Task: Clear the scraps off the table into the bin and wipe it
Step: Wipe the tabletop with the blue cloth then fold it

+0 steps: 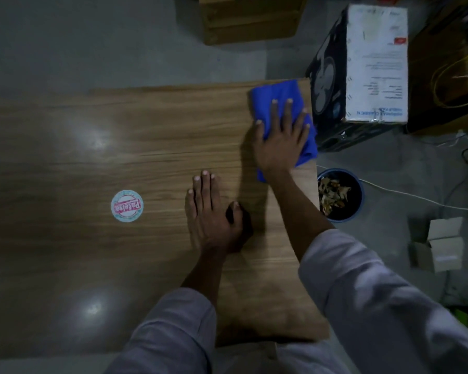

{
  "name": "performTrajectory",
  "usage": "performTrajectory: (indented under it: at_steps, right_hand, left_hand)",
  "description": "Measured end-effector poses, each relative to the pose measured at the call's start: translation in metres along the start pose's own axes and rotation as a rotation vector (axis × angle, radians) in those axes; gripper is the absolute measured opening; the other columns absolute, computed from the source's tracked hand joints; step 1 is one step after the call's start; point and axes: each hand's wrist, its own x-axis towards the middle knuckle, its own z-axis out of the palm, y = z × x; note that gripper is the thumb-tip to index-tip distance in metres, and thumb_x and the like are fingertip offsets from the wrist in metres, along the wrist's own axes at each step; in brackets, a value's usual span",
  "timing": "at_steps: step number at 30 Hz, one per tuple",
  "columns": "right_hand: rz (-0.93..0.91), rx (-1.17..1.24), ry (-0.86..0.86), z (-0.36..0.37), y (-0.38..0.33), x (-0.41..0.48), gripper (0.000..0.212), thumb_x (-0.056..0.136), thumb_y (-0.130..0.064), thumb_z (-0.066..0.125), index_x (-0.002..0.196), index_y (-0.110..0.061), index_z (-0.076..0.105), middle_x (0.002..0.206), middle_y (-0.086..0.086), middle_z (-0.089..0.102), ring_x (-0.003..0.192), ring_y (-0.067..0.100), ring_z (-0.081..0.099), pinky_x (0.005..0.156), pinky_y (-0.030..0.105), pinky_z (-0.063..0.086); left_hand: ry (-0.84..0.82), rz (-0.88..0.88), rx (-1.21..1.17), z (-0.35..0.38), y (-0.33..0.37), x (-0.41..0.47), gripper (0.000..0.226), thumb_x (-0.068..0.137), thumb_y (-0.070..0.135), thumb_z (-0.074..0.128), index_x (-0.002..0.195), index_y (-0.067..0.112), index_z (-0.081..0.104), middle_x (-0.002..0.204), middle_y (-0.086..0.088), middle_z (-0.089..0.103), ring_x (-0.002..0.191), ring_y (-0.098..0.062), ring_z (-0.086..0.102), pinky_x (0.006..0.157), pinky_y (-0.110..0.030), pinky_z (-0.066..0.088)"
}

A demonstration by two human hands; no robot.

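Flat right hand (281,141) on crumpled blue cloth (278,95), glossy woodgrain table (146,147)

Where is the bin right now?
In the head view the bin stands on the floor at right, just off the table's right edge, below the fan box in the picture, with scraps inside.

Looks like a storeroom or back workroom. Bare grey concrete floor (92,44), cardboard boxes (250,20) and a printed fan carton (376,63) standing round a wood-grain worktop (146,130). Loose cables (416,197) trail over the floor.
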Motion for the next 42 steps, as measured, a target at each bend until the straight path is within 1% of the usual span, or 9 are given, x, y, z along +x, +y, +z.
performTrajectory:
  at_steps: [5,7,12,14,19,27,35,38,42]
  right_hand:
    - [-0.968,-0.046,-0.278,0.001,-0.004,-0.006,0.059,0.104,-0.056,0.037,0.158,-0.033,0.03,0.167,-0.002,0.025,0.157,0.029,0.011,0.126,0.05,0.009]
    - [-0.84,-0.04,-0.262,-0.005,0.017,0.015,0.06,0.105,-0.057,0.034,0.16,-0.034,0.026,0.168,-0.002,0.021,0.157,0.027,0.007,0.127,0.05,0.005]
    - [-0.001,-0.021,-0.034,-0.008,0.005,0.048,0.062,0.104,-0.056,0.031,0.159,-0.03,0.03,0.168,0.001,0.02,0.156,0.036,0.009,0.126,0.052,0.003]
    - [-0.127,-0.012,-0.117,0.004,-0.033,0.04,0.063,0.103,-0.054,0.033,0.16,-0.027,0.028,0.169,0.005,0.018,0.155,0.04,0.008,0.125,0.054,-0.002]
    - [-0.841,0.02,-0.225,0.025,-0.052,0.011,0.058,0.099,-0.056,0.043,0.151,-0.03,0.047,0.16,0.001,0.041,0.151,0.036,0.027,0.123,0.053,0.019]
    - [-0.001,0.0,-0.023,0.008,-0.01,0.044,0.062,0.103,-0.06,0.028,0.159,-0.034,0.03,0.168,-0.002,0.021,0.156,0.035,0.008,0.125,0.054,0.009]
    - [-0.733,0.041,-0.253,0.015,-0.03,-0.042,0.053,0.099,-0.056,0.045,0.149,-0.037,0.049,0.161,-0.005,0.039,0.154,0.031,0.022,0.125,0.05,0.015]
    - [-0.621,-0.056,-0.259,-0.02,0.002,-0.043,0.061,0.096,-0.059,0.049,0.153,-0.039,0.041,0.164,-0.006,0.032,0.156,0.029,0.015,0.125,0.052,0.005]
    - [-0.365,-0.048,-0.264,-0.039,0.029,-0.061,0.09,0.085,-0.054,0.071,0.159,-0.021,0.031,0.167,0.003,0.025,0.156,0.027,0.011,0.126,0.054,0.003]
  left_hand:
    - [0.0,0.004,-0.01,-0.002,0.0,-0.001,0.082,0.09,0.043,0.053,0.158,0.006,0.028,0.168,-0.006,0.019,0.157,-0.023,0.009,0.126,-0.047,0.012]
    - [-0.01,-0.005,-0.012,-0.003,0.001,-0.001,0.083,0.089,0.043,0.055,0.159,0.008,0.026,0.168,-0.005,0.018,0.157,-0.022,0.008,0.126,-0.047,0.011]
    - [-0.038,-0.003,0.056,-0.001,-0.002,0.001,0.08,0.092,0.046,0.047,0.159,0.009,0.025,0.168,-0.006,0.018,0.157,-0.022,0.008,0.126,-0.046,0.013]
    - [-0.05,-0.002,0.106,0.0,-0.003,0.002,0.078,0.093,0.047,0.041,0.159,0.009,0.026,0.168,-0.007,0.019,0.157,-0.023,0.01,0.125,-0.047,0.016]
    - [-0.016,0.031,0.059,-0.001,-0.004,0.001,0.075,0.094,0.047,0.041,0.156,0.007,0.032,0.166,-0.008,0.025,0.156,-0.025,0.015,0.123,-0.051,0.02]
    - [-0.029,0.018,0.066,0.002,-0.006,0.001,0.079,0.091,0.044,0.053,0.158,0.009,0.028,0.168,-0.006,0.02,0.157,-0.022,0.01,0.127,-0.043,0.01]
    - [0.13,0.07,-0.142,-0.011,-0.004,-0.004,0.076,0.084,0.024,0.071,0.151,0.002,0.042,0.163,-0.02,0.027,0.155,-0.035,0.016,0.124,-0.052,0.018]
    - [0.116,0.268,-0.229,-0.023,0.003,-0.001,0.078,0.078,0.011,0.068,0.151,0.002,0.042,0.163,-0.018,0.028,0.154,-0.034,0.018,0.123,-0.056,0.016]
    - [-0.033,0.439,-0.176,-0.028,0.011,0.06,0.081,0.079,0.022,0.063,0.154,0.01,0.038,0.166,-0.012,0.023,0.156,-0.033,0.01,0.122,-0.06,0.015]
